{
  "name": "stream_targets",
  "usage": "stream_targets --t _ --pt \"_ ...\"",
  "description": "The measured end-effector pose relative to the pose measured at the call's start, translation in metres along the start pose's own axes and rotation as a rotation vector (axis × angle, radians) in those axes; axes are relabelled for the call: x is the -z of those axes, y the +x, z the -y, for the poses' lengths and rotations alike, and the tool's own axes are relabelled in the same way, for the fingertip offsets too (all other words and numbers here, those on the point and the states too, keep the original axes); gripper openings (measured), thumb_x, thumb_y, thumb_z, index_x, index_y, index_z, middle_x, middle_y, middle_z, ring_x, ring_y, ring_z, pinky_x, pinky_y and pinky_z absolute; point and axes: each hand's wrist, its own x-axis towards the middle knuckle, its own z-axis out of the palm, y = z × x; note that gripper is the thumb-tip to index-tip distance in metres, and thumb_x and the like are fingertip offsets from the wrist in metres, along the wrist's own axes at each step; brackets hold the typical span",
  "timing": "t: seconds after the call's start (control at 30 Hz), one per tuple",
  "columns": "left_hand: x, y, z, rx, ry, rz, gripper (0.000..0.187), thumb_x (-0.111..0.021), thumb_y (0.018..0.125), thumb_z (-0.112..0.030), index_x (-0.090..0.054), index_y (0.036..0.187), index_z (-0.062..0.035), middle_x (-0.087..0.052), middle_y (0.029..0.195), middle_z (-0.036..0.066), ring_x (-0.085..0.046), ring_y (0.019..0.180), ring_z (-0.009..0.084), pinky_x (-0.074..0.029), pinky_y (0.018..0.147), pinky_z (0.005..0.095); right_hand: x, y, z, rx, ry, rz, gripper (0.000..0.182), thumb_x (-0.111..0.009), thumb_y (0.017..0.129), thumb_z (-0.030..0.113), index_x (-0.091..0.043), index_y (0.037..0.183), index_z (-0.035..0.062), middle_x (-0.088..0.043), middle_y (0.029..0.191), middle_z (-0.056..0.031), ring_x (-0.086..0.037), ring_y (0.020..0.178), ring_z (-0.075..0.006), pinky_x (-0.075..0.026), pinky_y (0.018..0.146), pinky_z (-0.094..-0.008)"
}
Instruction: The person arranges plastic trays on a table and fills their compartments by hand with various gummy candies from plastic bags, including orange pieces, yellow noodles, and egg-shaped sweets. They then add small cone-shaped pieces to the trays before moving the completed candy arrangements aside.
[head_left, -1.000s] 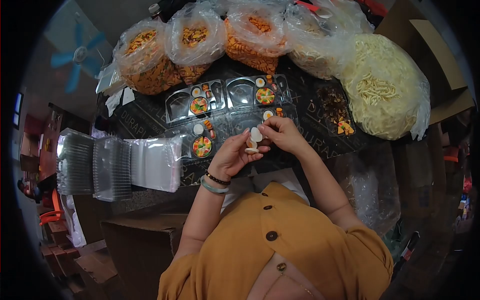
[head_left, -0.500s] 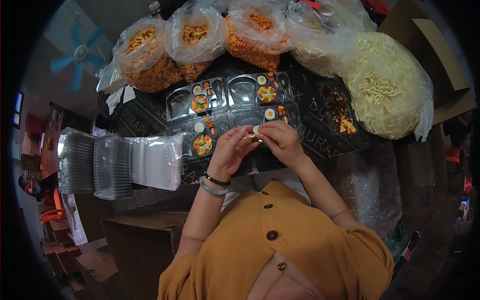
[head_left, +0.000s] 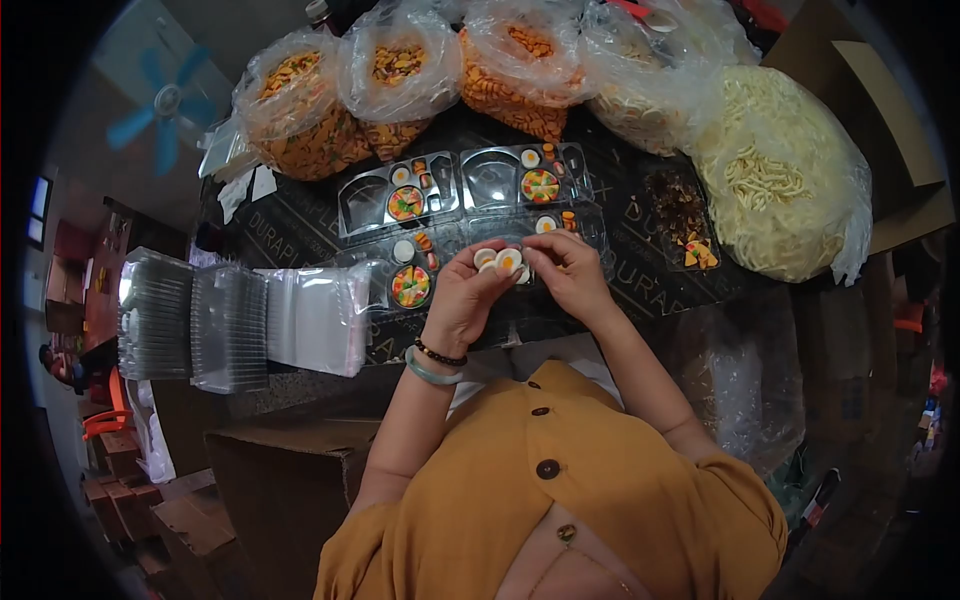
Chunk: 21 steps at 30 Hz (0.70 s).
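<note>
My left hand (head_left: 466, 297) is closed round several small white fried-egg pieces (head_left: 508, 262); one shows a yellow yolk facing up. At their right edge, my right hand (head_left: 574, 278) pinches with thumb and fingertips, touching an egg piece. Both hands are above the near row of clear plastic trays. The far left tray (head_left: 357, 207) and far right tray (head_left: 484, 170) each hold a round pizza-like piece, an egg and other small food-shaped pieces. In the near left tray (head_left: 378, 252) lie a pizza piece (head_left: 411, 287) and a plain white disc (head_left: 404, 250). My hands partly hide the near right tray.
Bags of small coloured pieces (head_left: 300, 130) line the back, with a large bag of cream-coloured strips (head_left: 780, 180) at right. Stacked clear trays (head_left: 228, 325) and plastic sleeves (head_left: 318, 320) lie left. A container of brown and yellow pieces (head_left: 685, 225) sits right.
The egg pieces have come into view in my left hand, one yolk side up. My right hand has shifted slightly right, its fingertips now at the pieces' right edge.
</note>
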Motion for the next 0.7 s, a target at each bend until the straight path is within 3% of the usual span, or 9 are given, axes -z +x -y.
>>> stream_targets --t 0.07,0.13,0.17,0.23,0.33,0.47,0.57,0.63,0.7 --pt "0.007 0.001 -0.006 -0.003 -0.069 0.0 0.03 -0.06 0.083 -0.001 -0.051 0.111 0.0011 -0.058 0.107 0.013 -0.059 0.099 0.0219 -0.052 0.086 0.036 0.005 0.003 -0.006 0.0 -0.021 -0.073 0.02 -0.066 0.08 0.011 -0.063 0.098 0.0024 -0.061 0.088 -0.0085 -0.061 0.075 -0.0185 -0.048 0.066 -0.0274" --pt "0.021 0.003 -0.009 0.001 -0.273 -0.023 0.031 -0.051 0.09 -0.015 -0.047 0.116 0.0019 -0.055 0.113 0.017 -0.053 0.11 0.0294 -0.046 0.092 0.0466 0.011 0.004 -0.007 0.148 -0.325 0.03 0.019 -0.068 0.075 0.012 -0.064 0.091 0.0032 -0.059 0.095 -0.0089 -0.058 0.085 -0.0237 -0.046 0.075 -0.0337" --pt "0.029 0.007 -0.008 0.01 -0.307 0.006 0.035 -0.048 0.092 -0.022 -0.045 0.117 0.0028 -0.053 0.116 0.019 -0.05 0.113 0.0334 -0.042 0.095 0.0524 0.009 0.005 -0.005 0.151 -0.322 0.032 0.019 -0.068 0.075 0.012 -0.064 0.091 0.0032 -0.059 0.095 -0.0089 -0.058 0.085 -0.0237 -0.046 0.075 -0.0337" --pt "0.027 0.005 -0.013 0.026 -0.364 0.03 0.035 -0.047 0.093 -0.022 -0.045 0.117 0.0026 -0.052 0.117 0.019 -0.05 0.113 0.0345 -0.042 0.095 0.0528 0.003 0.005 0.003 0.318 -0.678 0.102 0.019 -0.069 0.07 0.014 -0.065 0.086 0.0045 -0.057 0.102 -0.0088 -0.053 0.095 -0.0258 -0.04 0.083 -0.0372" --pt "0.027 0.004 -0.015 0.029 -0.389 0.025 0.034 -0.048 0.092 -0.023 -0.045 0.117 0.0014 -0.051 0.119 0.019 -0.049 0.114 0.0364 -0.042 0.094 0.0534 -0.007 0.01 -0.005 0.345 -0.827 0.182 0.019 -0.07 0.068 0.014 -0.064 0.084 0.0056 -0.056 0.105 -0.0078 -0.05 0.1 -0.0238 -0.035 0.086 -0.0364" --pt "0.026 0.0 -0.016 0.003 -0.149 -0.143 0.032 -0.053 0.089 -0.016 -0.046 0.118 -0.0034 -0.052 0.116 0.016 -0.054 0.108 0.0291 -0.045 0.092 0.049 -0.013 0.017 -0.005 0.381 -0.812 0.197 0.02 -0.071 0.067 0.013 -0.062 0.083 0.0047 -0.057 0.102 -0.0083 -0.053 0.095 -0.025 -0.035 0.085 -0.0364" --pt "0.018 -0.003 -0.014 -0.025 -0.086 -0.196 0.031 -0.054 0.089 -0.016 -0.047 0.117 -0.0035 -0.054 0.112 0.013 -0.055 0.104 0.0246 -0.048 0.088 0.045 -0.011 0.017 -0.005 0.242 -0.663 0.076 0.018 -0.07 0.068 0.011 -0.06 0.081 0.0052 -0.059 0.092 -0.0075 -0.056 0.087 -0.0253 -0.038 0.08 -0.0355" --pt "0.01 -0.002 -0.005 0.002 -0.11 -0.2 0.029 -0.054 0.09 -0.014 -0.048 0.116 -0.0033 -0.056 0.108 0.011 -0.056 0.101 0.0217 -0.049 0.085 0.0398 -0.014 0.01 0.001 0.38 -0.496 -0.078 0.017 -0.069 0.069 0.01 -0.059 0.083 0.0058 -0.06 0.083 -0.0067 -0.058 0.081 -0.0253 -0.041 0.074 -0.0349" --pt "0.006 0.006 0.013 0.02 -0.11 -0.152 0.027 -0.055 0.09 -0.014 -0.049 0.114 -0.0038 -0.057 0.106 0.011 -0.058 0.097 0.0207 -0.05 0.082 0.0379 -0.013 0.003 0.013 0.475 -0.452 0.056 0.016 -0.069 0.07 0.009 -0.061 0.083 0.0053 -0.061 0.083 -0.007 -0.058 0.08 -0.0256 -0.043 0.071 -0.0355"
